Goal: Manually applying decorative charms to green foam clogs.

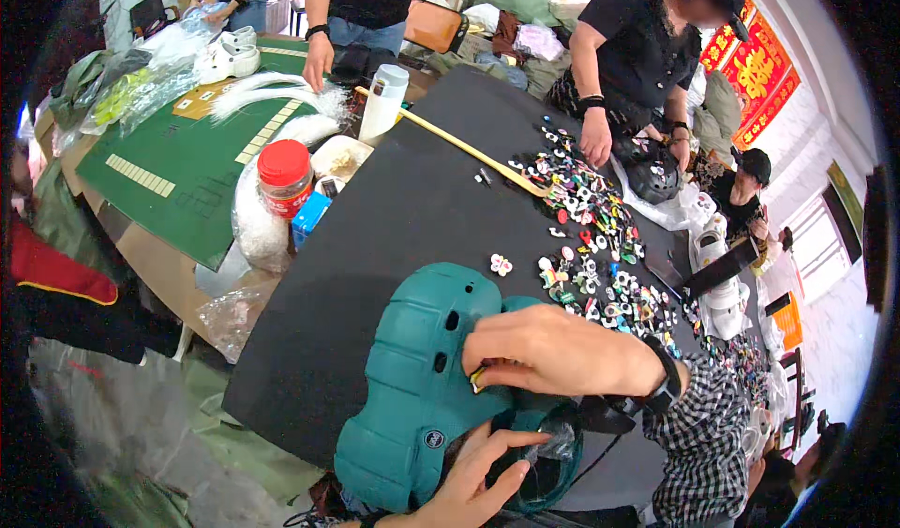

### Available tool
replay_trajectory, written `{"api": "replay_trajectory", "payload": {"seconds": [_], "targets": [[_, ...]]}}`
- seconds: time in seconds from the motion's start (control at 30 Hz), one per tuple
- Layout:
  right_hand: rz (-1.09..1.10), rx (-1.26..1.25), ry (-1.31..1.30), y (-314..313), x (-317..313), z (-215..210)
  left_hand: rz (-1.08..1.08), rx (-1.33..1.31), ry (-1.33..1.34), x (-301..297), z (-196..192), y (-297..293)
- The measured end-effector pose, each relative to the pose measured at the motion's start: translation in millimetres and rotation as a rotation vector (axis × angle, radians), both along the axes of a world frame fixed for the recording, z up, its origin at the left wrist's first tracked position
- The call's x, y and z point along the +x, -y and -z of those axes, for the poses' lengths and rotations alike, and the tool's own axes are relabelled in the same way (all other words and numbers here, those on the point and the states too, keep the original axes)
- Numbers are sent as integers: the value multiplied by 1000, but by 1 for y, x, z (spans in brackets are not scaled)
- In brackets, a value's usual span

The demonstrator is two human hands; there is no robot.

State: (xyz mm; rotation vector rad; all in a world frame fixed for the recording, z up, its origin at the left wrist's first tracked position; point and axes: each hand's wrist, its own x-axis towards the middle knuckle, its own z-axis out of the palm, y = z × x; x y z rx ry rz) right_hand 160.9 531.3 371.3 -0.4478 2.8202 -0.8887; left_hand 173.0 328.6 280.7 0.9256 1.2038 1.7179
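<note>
A dark green ridged clog [401, 392], with dark holes in its upper and a round black rivet, lies before me at the near edge of the table. My right hand [553, 350] pinches a small yellow-and-dark shoe charm [477, 378] against the clog's upper. At its lower side, my left hand [478, 481] grips the clog, one finger tucked against it and others stretched across the opening. Clear plastic [560, 444] shows inside that opening. More green material appears behind my right hand; whether it belongs to a second clog I cannot tell.
Loose colourful charms [600, 247] spread over the black table [337, 237]; a flower charm [501, 264] lies apart. A wooden stick [459, 143], a red-lidded jar [285, 176], a blue box [310, 217] and a white bottle [383, 104] stand or lie beyond. A co-worker's hand [596, 139] hovers by the charms.
</note>
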Motion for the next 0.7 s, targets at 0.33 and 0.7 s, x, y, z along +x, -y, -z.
{"api": "replay_trajectory", "payload": {"seconds": [0.33,0.7], "targets": [[62,253,-29,-21,-22,6,-7,-32,-143,4,3,2],[34,147,118,-16,-26,9,-5,-12,-235,-2,-3,-1]]}}
